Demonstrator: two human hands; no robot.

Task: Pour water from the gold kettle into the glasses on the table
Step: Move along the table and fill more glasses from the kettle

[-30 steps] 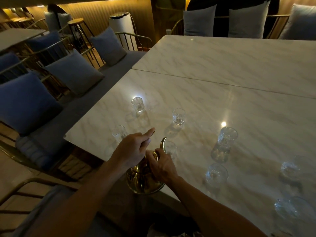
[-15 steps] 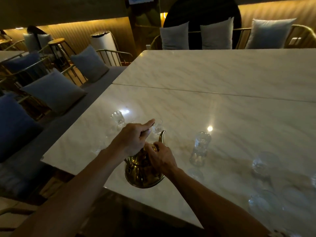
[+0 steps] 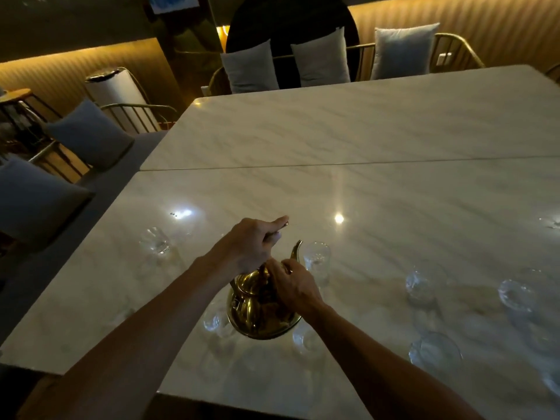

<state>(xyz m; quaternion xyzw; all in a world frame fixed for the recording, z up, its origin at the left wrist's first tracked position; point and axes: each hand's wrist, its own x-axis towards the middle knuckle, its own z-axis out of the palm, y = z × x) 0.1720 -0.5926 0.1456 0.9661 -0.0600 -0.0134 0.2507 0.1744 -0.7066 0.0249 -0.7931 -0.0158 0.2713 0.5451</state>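
Observation:
The gold kettle (image 3: 257,310) is held above the marble table (image 3: 394,225), its thin spout pointing up and away toward a tall clear glass (image 3: 316,262). My left hand (image 3: 251,247) is closed around the kettle's handle from above. My right hand (image 3: 292,283) presses on the kettle's lid and neck. Several more clear glasses stand on the table: one at the left (image 3: 154,241), two partly hidden under the kettle (image 3: 215,321) (image 3: 304,339), and others at the right (image 3: 422,283) (image 3: 515,295) (image 3: 435,353). The kettle's lower front is hidden by my right hand.
A second marble table (image 3: 333,125) butts against the far side. Benches with blue-grey cushions (image 3: 88,133) line the left side, and light cushions (image 3: 321,57) on gold-framed seats stand at the far end. The near table edge runs just below my forearms.
The view has swung right and forward. The kettle, held in both hands, now hangs over the table among the glasses, with its spout close to the tall glass.

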